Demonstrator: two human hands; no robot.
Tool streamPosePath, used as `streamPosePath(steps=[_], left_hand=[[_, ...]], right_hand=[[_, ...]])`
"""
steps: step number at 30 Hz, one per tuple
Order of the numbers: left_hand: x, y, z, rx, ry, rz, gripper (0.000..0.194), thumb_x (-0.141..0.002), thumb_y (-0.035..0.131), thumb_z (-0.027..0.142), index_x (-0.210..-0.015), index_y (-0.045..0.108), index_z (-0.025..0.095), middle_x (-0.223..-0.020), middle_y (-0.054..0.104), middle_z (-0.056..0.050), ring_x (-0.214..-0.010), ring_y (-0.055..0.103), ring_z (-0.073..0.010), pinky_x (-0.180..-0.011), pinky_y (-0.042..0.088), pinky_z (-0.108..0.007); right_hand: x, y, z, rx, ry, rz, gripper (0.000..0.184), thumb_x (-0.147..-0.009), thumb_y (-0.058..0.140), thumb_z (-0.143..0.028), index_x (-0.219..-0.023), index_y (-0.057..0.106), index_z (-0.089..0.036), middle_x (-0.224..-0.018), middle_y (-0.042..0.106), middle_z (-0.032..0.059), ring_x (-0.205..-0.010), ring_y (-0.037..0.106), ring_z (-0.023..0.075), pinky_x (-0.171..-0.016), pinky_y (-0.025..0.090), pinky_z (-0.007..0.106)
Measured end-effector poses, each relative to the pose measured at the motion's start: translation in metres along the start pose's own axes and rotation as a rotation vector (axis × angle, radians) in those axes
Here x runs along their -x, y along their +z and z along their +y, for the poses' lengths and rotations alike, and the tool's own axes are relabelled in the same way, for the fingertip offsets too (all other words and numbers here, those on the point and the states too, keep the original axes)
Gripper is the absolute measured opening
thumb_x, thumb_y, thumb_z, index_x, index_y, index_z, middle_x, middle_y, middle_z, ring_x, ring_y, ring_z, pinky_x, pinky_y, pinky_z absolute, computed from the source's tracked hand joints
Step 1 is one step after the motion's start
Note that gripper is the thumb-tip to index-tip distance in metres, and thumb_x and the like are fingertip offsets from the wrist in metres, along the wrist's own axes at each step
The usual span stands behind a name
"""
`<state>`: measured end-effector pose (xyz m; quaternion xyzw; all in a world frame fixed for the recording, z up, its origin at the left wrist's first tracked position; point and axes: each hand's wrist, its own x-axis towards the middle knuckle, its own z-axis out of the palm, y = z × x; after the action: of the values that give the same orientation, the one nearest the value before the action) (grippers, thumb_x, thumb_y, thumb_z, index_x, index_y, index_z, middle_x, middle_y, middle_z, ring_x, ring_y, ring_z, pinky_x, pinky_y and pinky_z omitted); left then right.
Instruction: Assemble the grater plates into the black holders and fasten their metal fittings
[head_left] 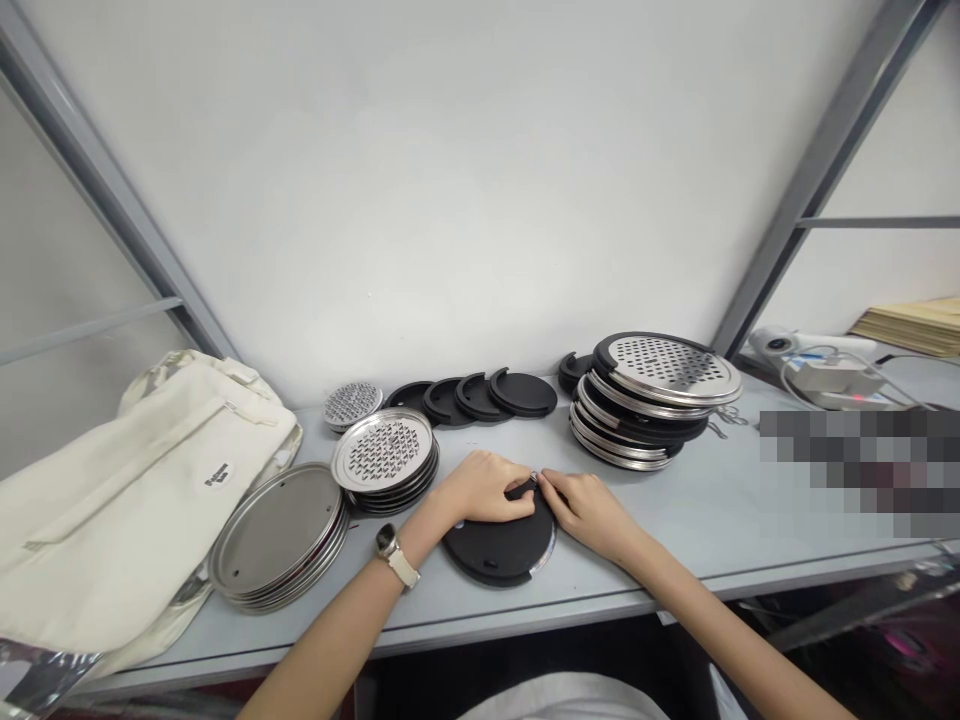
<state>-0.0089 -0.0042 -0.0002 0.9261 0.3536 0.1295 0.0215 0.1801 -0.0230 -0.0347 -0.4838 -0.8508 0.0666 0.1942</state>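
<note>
A round black disc [495,552], with a silvery metal edge showing on its right, lies on the table in front of me. My left hand [487,487], with a watch [397,555] on its wrist, is closed at the far rim, thumb and fingers curled against the disc. Right beside it, my right hand [589,508] is closed, its fingertips pinched at a small shiny metal piece [534,476] at the same rim. The fingers mostly hide this piece. To the left stands a stack of small grater plates [386,450], the top one with raised teeth.
Plain metal plates [277,530] are stacked left, beside a cream cloth bag [150,480]. Black round covers [525,393] lie along the wall. A tall pile of black-rimmed grater discs [671,368] stands right, near thin metal clips [729,415]. A white device with cables [832,375] sits far right.
</note>
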Motion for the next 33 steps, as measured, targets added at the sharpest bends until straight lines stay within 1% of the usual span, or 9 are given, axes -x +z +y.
streamPosePath(steps=[9,17,26,33], left_hand=[[0.0004,0.0013,-0.0009,0.011,-0.008,0.011,0.021,-0.079,0.054,0.032,-0.062,0.051,0.019,-0.055,0.054,0.003,-0.049,0.043,-0.0106,-0.051,0.021,-0.026],[0.0008,0.0024,-0.0017,0.028,-0.009,0.029,0.022,-0.077,0.054,0.032,-0.061,0.049,0.019,-0.053,0.051,0.004,-0.047,0.038,-0.01,-0.05,0.02,-0.026],[0.0004,0.0016,-0.002,0.03,-0.019,0.006,0.02,-0.076,0.055,0.033,-0.062,0.051,0.019,-0.053,0.051,0.003,-0.048,0.039,-0.0105,-0.051,0.02,-0.027],[-0.0001,0.0012,-0.0009,0.013,-0.026,-0.01,0.021,-0.077,0.055,0.034,-0.062,0.052,0.019,-0.054,0.053,0.003,-0.049,0.042,-0.0111,-0.051,0.021,-0.027]], right_hand=[[0.0003,-0.0008,0.0,-0.01,0.001,-0.008,0.035,-0.097,0.028,-0.03,-0.074,0.054,-0.02,-0.065,0.065,0.0038,-0.06,0.059,0.0163,-0.056,0.025,0.027],[0.0,-0.0008,-0.0003,0.0,0.005,0.009,0.031,-0.094,0.034,-0.029,-0.069,0.05,-0.021,-0.058,0.06,0.0016,-0.051,0.052,0.0143,-0.054,0.021,0.028],[-0.0013,-0.0004,-0.0006,-0.031,0.016,0.014,0.029,-0.091,0.037,-0.027,-0.066,0.051,-0.02,-0.055,0.058,0.0007,-0.049,0.049,0.013,-0.053,0.021,0.027],[0.0001,-0.0003,-0.0007,-0.024,0.019,0.015,0.031,-0.091,0.035,-0.028,-0.066,0.051,-0.02,-0.056,0.059,0.0019,-0.05,0.051,0.0136,-0.053,0.021,0.027]])
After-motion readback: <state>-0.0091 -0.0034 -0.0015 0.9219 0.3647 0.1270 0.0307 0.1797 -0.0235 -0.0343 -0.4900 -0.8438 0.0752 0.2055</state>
